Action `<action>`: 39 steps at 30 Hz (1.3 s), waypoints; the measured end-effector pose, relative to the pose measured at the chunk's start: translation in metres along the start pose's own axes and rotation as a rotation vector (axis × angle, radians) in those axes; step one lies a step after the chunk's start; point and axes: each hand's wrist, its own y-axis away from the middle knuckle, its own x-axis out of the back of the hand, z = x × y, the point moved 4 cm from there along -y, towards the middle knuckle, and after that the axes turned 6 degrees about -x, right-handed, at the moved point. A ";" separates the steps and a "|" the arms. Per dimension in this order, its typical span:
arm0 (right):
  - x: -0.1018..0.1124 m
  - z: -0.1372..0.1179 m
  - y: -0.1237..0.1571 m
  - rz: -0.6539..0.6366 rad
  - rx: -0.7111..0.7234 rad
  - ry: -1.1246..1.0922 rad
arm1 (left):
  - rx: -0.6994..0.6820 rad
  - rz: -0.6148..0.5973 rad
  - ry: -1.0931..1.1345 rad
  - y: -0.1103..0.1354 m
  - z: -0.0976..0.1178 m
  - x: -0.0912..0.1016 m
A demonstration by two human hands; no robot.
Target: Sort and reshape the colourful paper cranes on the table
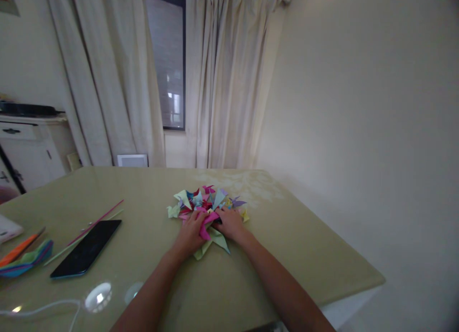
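The left hand and right hand rest on a heap of paper shapes in the middle of the table and meet at a pink piece. Whether the fingers pinch it cannot be told. A rough tug could tear the folds or scatter the heap.

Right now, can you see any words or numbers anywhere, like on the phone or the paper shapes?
None: nothing in this picture can be read.
The phone has a dark, blank screen.
The folded paper shapes under the left hand and the right hand show plain colours only.
The white thing at the left edge of the table is cut off and too blurred to tell.
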 end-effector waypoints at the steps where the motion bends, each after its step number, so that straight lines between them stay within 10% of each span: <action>1: -0.001 -0.003 0.001 0.004 -0.006 -0.003 | 0.012 0.008 0.002 0.000 -0.001 0.001; 10: 0.004 -0.006 0.011 0.066 0.026 -0.151 | -0.002 0.168 0.088 -0.003 0.001 0.018; 26: 0.020 0.057 0.010 0.674 -0.331 -0.980 | 0.257 0.584 -0.020 -0.002 -0.025 0.060; 32: 0.012 0.041 0.000 0.570 -0.130 -0.929 | 0.435 0.507 -0.191 0.007 -0.024 0.061; 39: 0.009 0.064 0.004 0.603 -0.279 -0.907 | 0.422 0.453 -0.214 0.008 -0.012 0.064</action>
